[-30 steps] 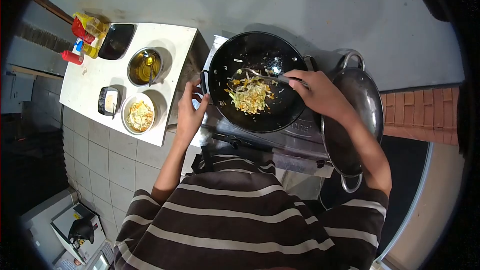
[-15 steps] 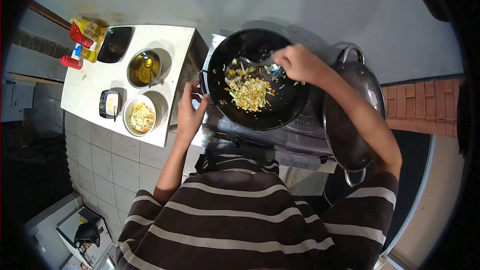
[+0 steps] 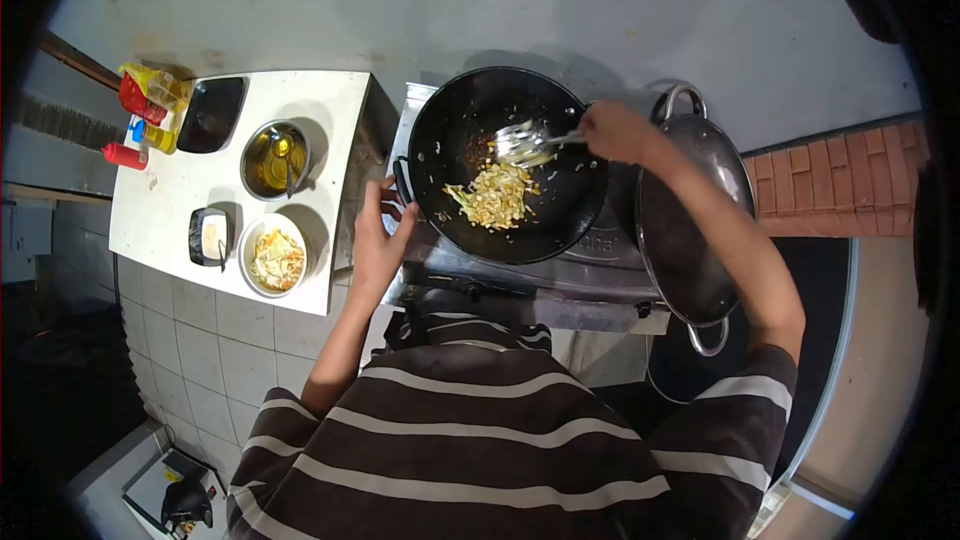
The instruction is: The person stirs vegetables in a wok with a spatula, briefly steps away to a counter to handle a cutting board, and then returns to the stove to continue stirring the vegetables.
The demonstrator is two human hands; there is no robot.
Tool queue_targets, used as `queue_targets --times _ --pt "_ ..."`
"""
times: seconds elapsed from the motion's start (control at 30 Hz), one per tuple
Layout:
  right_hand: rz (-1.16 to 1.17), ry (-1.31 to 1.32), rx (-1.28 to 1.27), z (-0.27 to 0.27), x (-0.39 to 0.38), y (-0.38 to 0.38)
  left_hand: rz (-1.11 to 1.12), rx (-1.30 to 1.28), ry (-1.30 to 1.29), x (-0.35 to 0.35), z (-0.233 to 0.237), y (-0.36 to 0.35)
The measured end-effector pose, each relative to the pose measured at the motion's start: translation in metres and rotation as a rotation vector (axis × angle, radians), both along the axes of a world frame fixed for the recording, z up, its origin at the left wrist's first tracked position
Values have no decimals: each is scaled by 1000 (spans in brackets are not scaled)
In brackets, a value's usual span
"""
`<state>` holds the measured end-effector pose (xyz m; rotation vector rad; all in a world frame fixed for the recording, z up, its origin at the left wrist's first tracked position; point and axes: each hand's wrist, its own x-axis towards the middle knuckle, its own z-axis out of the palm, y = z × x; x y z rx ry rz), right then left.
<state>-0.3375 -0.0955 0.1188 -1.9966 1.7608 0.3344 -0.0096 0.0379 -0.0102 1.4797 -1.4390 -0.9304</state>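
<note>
A black wok [image 3: 555, 230] sits on the stove, with chopped vegetables and bits of egg or similar pale food [image 3: 495, 198] heaped near its middle. My right hand [image 3: 622, 132] is closed round the handle of a metal spatula [image 3: 525, 145]. Its blade, slightly blurred, lies at the upper edge of the food. At the wok's left side, my left hand [image 3: 380, 230] has its fingers and thumb about the black loop handle [image 3: 402, 180]. The far side of that grip is partly hidden.
To the right on the steel stove [image 3: 590, 310] is a large two-handled metal pan [image 3: 695, 230]. The white table [image 3: 170, 230] at left bears a pot of oil with a ladle [image 3: 275, 160], a bowl of shredded vegetables [image 3: 275, 255], a small black dish [image 3: 209, 237], a black tray [image 3: 212, 115] and bottles [image 3: 155, 135].
The spatula has moved right and turned over, and the food it carried has gone from its blade. My right hand has shifted slightly right and down; my left hand stays at the handle.
</note>
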Motion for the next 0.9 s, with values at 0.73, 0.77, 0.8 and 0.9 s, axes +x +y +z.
queue_targets --times 0.73,0.77,0.8,0.9 --pt "-893 -528 605 -54 -10 78 -116 -30 15 14 -8 -6" --pt "-993 -661 626 -63 -6 89 -102 -37 18 14 -9 -6" --pt "-1089 -797 644 -72 -3 98 -105 -46 33 14 -10 -6" --pt "-948 -931 485 -93 10 119 -107 -53 55 13 -8 -9"
